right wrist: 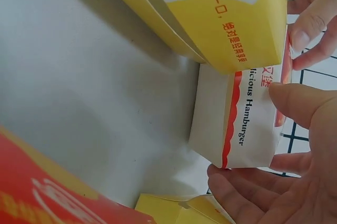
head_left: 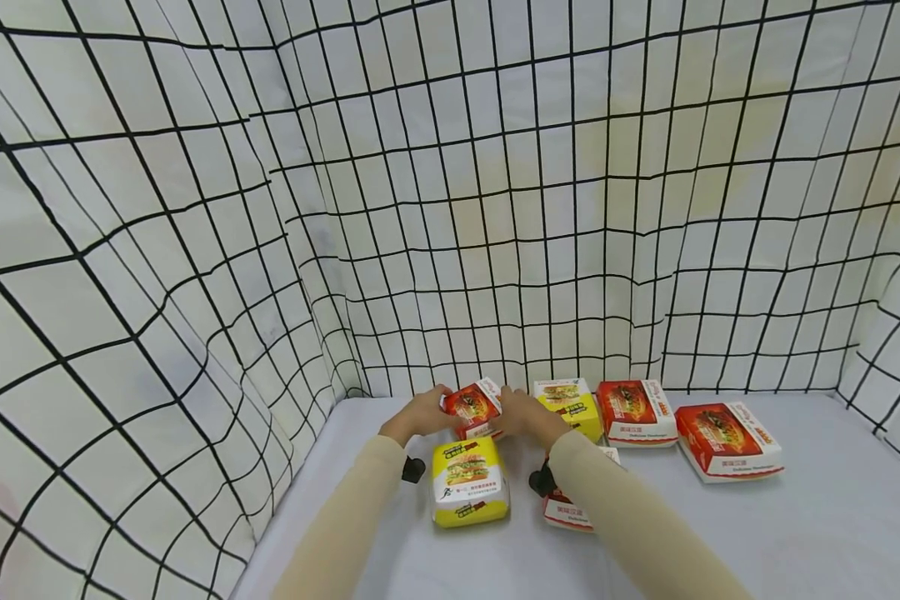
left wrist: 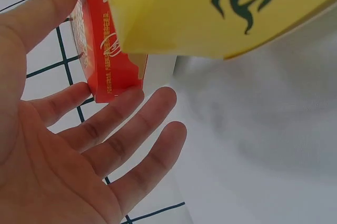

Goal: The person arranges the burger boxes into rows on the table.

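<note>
A red and white hamburger box (head_left: 474,408) lies near the back net, between the two hands. My left hand (head_left: 426,414) holds its left side, the thumb at one corner and fingertips along the red side panel (left wrist: 113,55). At the other side my right hand (head_left: 528,417) grips the box, its thumb over the edge beside the lettered white face (right wrist: 250,129) and its fingers round the end. Right in front of it sits a yellow and white burger box (head_left: 470,483), which hides part of the held box in both wrist views.
Behind the right hand stand another yellow box (head_left: 570,407) and a red box (head_left: 636,411). Farther right is one more red box (head_left: 727,440). The right forearm partly covers a red box (head_left: 566,510). Black netting (head_left: 487,250) over white walls encloses the white table (head_left: 832,508).
</note>
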The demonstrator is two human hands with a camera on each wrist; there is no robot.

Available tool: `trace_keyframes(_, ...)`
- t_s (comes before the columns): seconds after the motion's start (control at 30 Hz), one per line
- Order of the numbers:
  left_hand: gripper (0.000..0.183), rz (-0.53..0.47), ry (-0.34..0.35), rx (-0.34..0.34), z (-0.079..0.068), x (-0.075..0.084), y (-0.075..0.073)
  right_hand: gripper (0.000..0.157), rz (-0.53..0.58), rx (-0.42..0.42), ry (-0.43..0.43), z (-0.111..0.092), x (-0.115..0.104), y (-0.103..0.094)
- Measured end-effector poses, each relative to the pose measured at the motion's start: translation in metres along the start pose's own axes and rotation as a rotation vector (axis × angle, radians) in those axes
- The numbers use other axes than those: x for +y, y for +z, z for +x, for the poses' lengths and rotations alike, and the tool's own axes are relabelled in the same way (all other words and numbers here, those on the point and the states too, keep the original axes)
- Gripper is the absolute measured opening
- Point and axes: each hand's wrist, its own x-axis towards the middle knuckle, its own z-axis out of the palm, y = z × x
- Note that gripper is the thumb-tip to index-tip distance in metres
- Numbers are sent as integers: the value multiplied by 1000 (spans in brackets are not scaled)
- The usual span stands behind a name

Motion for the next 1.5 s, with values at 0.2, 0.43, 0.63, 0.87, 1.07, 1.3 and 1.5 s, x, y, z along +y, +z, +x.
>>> trace_keyframes(0.2, 79, 11, 7, -12, 2, 1, 4, 77, 13, 8, 27, 0, 3, 4)
trace_keyframes(0.43, 87, 6, 18, -29, 4, -2, 3, 71, 13, -3, 16, 0, 3, 2)
trace_keyframes(0.63, 88, -11, 33, -35, 6, -6, 2, 57, -47, 26, -44, -1, 5, -1)
trace_keyframes(0.87, 83, -50, 30, -35, 3, -6, 0, 55, -38, 9, -43, -4, 8, 0)
trace_keyframes(1.07, 78, -80, 22, -33, 5, -6, -2, 58, -48, 3, -36, -4, 7, 0)
trace_keyframes(1.3, 67, -103, 29, -29, 8, -9, -1, 54, -81, 2, -45, -5, 6, -1)
trace_keyframes(1.5, 59, -117, 34, -22, 6, -10, -2, 49, -93, 8, -75, -9, 3, -4)
